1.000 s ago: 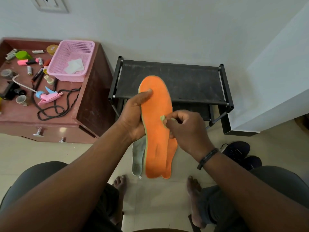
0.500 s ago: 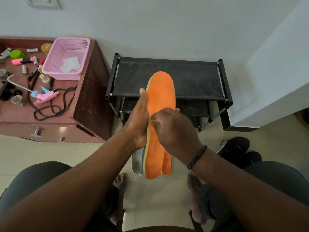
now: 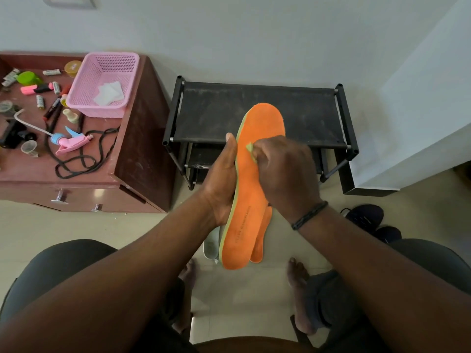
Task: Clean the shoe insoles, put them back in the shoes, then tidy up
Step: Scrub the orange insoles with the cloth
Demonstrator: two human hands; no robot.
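Since the earlier frames our right hand (image 3: 285, 174) has slid its small yellow-green wipe (image 3: 251, 150) up the orange insole (image 3: 252, 189), from mid-length toward the toe half, and the insole now tilts a little to the right. That hand's fingers are curled tight round the wipe, pressing it on the orange face at centre frame. Our left hand (image 3: 221, 184) grips the insole's left edge, thumb lying along the rim, fingers hidden behind. A second orange insole (image 3: 262, 235) peeks out behind the first at its lower end, and beside it a pale one (image 3: 211, 244) hangs lower; we cannot tell how these are held.

We judge the cleaning step under way, not finished. Nothing is back in the dark shoes (image 3: 369, 220), which sit on the floor at right of centre. Tidying also remains: the spray nozzle (image 3: 71, 142), cord and small clutter lie on the wooden cabinet (image 3: 132, 159) at upper left, beside the pink basket (image 3: 102, 85). A black rack (image 3: 254, 110) stands behind the insoles.
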